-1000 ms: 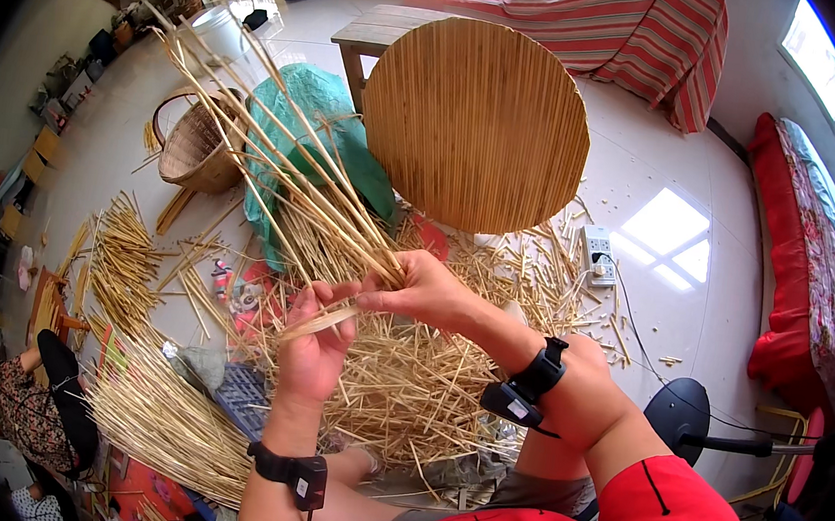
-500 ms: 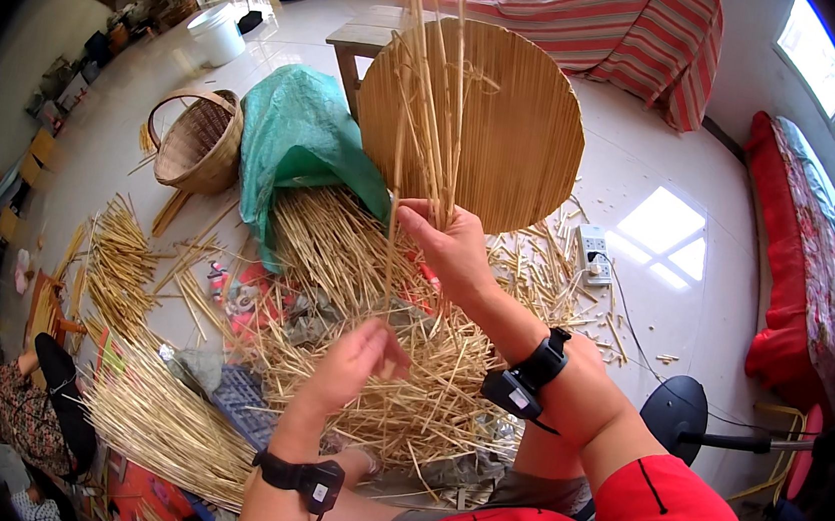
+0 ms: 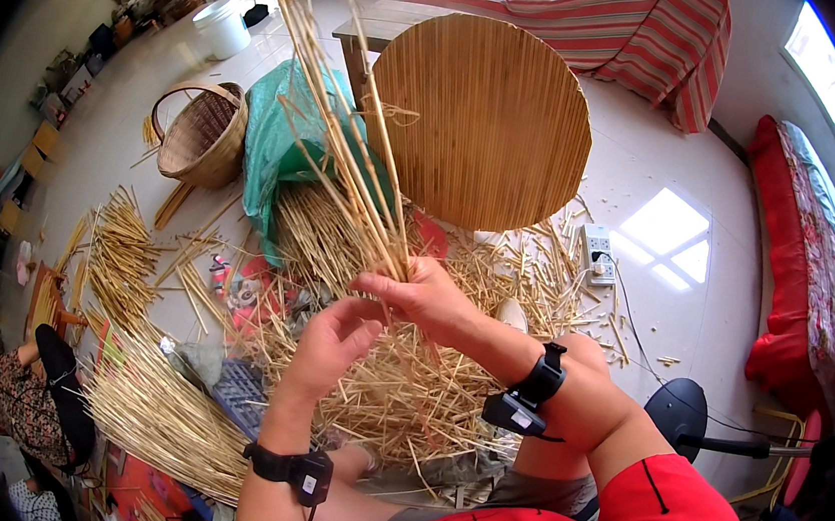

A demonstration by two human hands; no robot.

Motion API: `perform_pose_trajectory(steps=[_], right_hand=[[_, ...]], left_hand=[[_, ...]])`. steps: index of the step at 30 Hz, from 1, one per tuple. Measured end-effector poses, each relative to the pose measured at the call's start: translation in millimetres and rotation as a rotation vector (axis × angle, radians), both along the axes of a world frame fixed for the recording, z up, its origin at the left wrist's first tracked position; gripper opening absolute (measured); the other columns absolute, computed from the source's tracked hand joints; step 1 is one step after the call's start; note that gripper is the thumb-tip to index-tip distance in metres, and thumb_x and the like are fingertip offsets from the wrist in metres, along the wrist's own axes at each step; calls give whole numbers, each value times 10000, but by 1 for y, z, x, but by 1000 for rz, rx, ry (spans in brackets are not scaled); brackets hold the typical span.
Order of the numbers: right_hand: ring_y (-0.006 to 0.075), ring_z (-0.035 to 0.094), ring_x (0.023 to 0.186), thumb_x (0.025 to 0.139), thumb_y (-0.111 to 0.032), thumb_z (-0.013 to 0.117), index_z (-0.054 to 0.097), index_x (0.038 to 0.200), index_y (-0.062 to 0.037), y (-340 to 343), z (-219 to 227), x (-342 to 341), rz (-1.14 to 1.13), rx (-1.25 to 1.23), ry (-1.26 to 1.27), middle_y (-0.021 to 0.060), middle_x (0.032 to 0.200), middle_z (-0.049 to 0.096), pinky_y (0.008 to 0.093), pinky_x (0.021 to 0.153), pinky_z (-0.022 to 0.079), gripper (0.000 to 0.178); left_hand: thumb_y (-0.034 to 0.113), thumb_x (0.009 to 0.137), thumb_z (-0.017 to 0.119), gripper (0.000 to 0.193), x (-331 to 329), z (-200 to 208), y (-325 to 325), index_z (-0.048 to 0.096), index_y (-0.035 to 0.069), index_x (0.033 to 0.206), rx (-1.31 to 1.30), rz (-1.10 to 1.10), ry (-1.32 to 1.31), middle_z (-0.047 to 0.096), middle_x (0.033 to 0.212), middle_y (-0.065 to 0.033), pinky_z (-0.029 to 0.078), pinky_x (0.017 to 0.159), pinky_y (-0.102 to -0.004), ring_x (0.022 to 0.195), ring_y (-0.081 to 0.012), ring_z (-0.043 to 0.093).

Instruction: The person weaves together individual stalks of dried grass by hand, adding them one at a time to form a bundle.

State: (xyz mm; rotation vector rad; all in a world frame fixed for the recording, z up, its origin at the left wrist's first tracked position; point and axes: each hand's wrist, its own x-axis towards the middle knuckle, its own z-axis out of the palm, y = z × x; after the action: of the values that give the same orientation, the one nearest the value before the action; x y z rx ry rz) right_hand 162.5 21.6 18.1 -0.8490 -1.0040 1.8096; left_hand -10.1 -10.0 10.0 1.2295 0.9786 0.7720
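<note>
My right hand (image 3: 424,296) is closed round the lower part of a bunch of dry straw stalks (image 3: 356,169). The stalks slant up to the far left, with a few thin strands curling off the side. Just below it, my left hand (image 3: 334,343) is cupped with thumb and fingers apart, its fingertips close to the bottom of the bunch. Both hands are over a loose heap of cut straw (image 3: 414,401). Behind the bunch lies a green plastic sack (image 3: 274,136) with more straw stalks (image 3: 314,236) coming out of its mouth.
A round board of straw (image 3: 491,127) leans on a wooden bench (image 3: 400,20). A wicker basket (image 3: 203,139) and a white bucket (image 3: 222,29) stand left. Long straw (image 3: 167,412) lies near left, beyond it a seated person (image 3: 28,394). A power strip (image 3: 599,255) lies right.
My right hand has come down and nearer, and the bunch has tilted from upright toward the left. My left hand has moved slightly up and left, close under the right.
</note>
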Motion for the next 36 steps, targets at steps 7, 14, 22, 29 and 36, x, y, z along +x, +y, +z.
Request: perform_pose_trajectory(steps=[7,14,22,29,36], right_hand=[[50,491,522,863,-207,650,609,839,-32,-5,-3,-10,25,-15,-18,-33,625,543,198,438,375,182],[33,378,459,818,-219,679,645,919,-8,10,-6,-3,-204,-53,-99,-57,567,470,195,418,285,236],[26,426,493,800,-143,662,650,861,-15,6,-12,-8,-163,89,-191,-49,591,513,199,439,330,142],[26,485,556,789,-94,635,647,812,-7,6,-7,-9,-144,155,-247,-21,658,590,198,485,388,91],[29,480,557,790,-105,620,631,790,-9,7,-9,-6,-114,161,-215,-20,654,578,198,491,388,97]], left_hand=[[120,906,565,97,15,-3,-4,584,56,978,-84,208,-161,627,723,-31,379,476,-156,528,-47,506],[106,895,577,69,10,-2,-3,552,48,867,-89,239,-99,619,675,-47,352,427,-158,472,-45,488],[111,874,610,104,12,0,-3,573,21,836,-47,270,-9,605,644,-25,372,455,-181,486,-41,482],[113,864,624,120,11,0,-4,583,14,811,36,272,122,614,631,-32,369,437,-186,474,-44,484],[128,877,611,117,10,0,-4,598,21,830,-12,225,26,626,656,-29,381,441,-182,485,-46,504]])
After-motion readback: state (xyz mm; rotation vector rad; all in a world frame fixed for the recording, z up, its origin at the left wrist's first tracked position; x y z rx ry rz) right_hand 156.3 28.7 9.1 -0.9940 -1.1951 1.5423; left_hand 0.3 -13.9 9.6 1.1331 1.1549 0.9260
